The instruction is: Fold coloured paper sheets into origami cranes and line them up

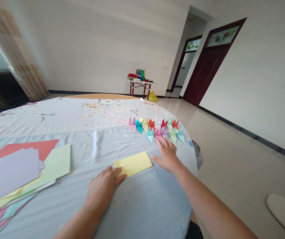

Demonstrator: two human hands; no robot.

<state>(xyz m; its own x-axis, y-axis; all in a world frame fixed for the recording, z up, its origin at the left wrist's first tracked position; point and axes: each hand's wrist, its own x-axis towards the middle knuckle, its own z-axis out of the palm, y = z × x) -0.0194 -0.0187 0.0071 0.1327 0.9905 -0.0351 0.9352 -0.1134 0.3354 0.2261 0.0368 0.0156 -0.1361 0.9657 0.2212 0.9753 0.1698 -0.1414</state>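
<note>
A yellow rectangle of paper [133, 164] lies flat on the pale blue tablecloth, tilted slightly across my view. My left hand [102, 189] rests palm down at its lower left end, with the fingertips over the paper's corner. My right hand [166, 155] is spread on the cloth just beyond the paper's right end, its thumb close to the paper and apparently not on it. Its fingertips nearly reach a double row of several multicoloured origami cranes [156, 127]. A loose stack of coloured paper sheets [15, 172] lies to the left of my left hand.
The round table's cloth [65, 116] is printed at the far side and ends at a curved edge to the right. Beyond it are a patterned curtain [20, 56], a small red-legged table [140, 83] holding assorted items, a yellow bag [152, 97] and a dark red door [207, 69].
</note>
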